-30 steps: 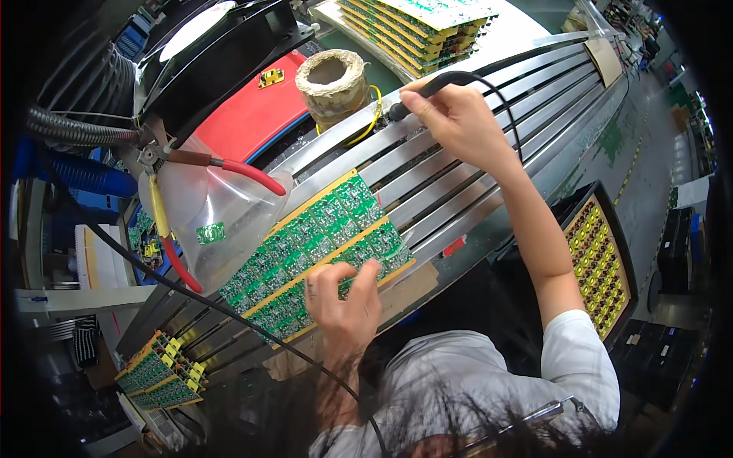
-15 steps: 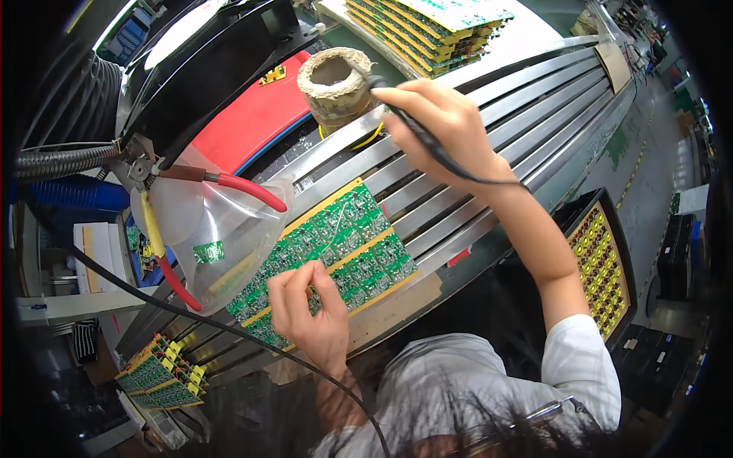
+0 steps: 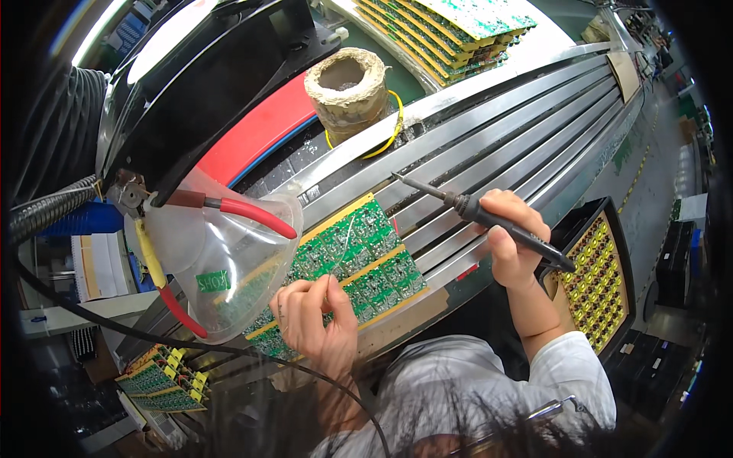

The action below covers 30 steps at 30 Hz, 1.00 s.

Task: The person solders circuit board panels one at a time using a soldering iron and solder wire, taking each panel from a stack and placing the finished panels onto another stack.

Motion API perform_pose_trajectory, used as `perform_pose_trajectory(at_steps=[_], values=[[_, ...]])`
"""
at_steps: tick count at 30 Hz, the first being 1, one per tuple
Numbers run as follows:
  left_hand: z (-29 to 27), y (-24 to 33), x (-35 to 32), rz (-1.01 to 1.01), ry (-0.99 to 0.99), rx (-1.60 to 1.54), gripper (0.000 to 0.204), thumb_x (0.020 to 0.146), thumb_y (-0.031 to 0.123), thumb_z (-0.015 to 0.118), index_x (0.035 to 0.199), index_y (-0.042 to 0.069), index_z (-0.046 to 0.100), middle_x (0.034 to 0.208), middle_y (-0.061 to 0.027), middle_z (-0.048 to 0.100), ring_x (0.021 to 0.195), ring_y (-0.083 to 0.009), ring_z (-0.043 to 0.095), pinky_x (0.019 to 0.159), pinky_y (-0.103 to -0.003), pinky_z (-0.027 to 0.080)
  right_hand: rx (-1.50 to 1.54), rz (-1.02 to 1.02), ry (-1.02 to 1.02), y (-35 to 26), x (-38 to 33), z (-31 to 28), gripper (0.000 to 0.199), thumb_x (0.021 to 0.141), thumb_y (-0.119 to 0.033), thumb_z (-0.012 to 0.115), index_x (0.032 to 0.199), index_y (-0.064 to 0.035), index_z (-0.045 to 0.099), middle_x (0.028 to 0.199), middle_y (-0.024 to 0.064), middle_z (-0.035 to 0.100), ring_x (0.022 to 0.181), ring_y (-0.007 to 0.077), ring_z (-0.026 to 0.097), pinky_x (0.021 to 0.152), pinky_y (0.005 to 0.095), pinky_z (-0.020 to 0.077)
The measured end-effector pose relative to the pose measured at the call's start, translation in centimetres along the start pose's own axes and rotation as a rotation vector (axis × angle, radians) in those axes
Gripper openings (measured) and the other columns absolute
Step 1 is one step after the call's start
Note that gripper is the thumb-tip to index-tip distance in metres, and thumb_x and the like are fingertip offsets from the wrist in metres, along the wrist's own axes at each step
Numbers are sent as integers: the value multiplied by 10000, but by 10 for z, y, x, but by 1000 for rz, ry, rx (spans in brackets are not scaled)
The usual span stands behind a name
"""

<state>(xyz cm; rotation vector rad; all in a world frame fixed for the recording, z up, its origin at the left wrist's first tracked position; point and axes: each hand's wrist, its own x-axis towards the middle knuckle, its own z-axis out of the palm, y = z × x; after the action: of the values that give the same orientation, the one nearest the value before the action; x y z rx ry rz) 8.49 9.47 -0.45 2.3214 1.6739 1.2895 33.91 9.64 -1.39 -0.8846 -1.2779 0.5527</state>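
Note:
A soldering iron (image 3: 477, 211) with a dark handle is gripped in my right hand (image 3: 513, 237); its thin tip points left, over the metal rails beside the circuit boards. My left hand (image 3: 314, 317) pinches a thin silvery wire that looks like solder wire (image 3: 348, 243), its free end extending over the board. Beneath lies a green circuit board panel (image 3: 374, 284) with yellow-brown strips, flat on the rails. My left hand is just above its near part and hides some of it. The iron's tip is apart from the board.
A beige, crusted hollow cylinder (image 3: 347, 111) stands behind the rails (image 3: 489, 160). Left of the panel hang a clear plastic funnel-shaped cover (image 3: 244, 267) and red-handled cutters (image 3: 256, 216). Boards are stacked at the back (image 3: 450, 38). A black tray (image 3: 628, 278) of yellow parts sits right.
My right hand has brought the soldering iron from the hollow cylinder's mouth down and toward me, to the right of the panel. My left hand still pinches the wire, shifted slightly.

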Motion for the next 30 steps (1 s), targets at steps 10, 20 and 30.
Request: perform_pose_trajectory(at_steps=[10,20,30], values=[[2,6,-7,50,-12,3,165,812,-70,679,927,42,641,864,-71,637,844,-267,615,845,-403,476,85,-25,-18,20,-11,1,290,868,-39,618,1130,64,687,916,181,703,740,233,625,691,309,508],[-9,7,-34,59,-29,27,163,808,-53,681,922,48,623,894,-77,649,917,-292,639,905,-426,489,-27,-123,-194,-9,-32,-10,263,852,-47,655,1092,48,707,869,154,715,713,247,627,684,332,509],[-18,-11,-43,30,-16,-15,226,787,-44,710,965,71,633,926,-53,619,941,-275,650,912,-466,489,-113,-201,-295,-13,-40,19,242,845,-54,709,1067,43,713,833,115,718,671,232,640,671,328,509]])
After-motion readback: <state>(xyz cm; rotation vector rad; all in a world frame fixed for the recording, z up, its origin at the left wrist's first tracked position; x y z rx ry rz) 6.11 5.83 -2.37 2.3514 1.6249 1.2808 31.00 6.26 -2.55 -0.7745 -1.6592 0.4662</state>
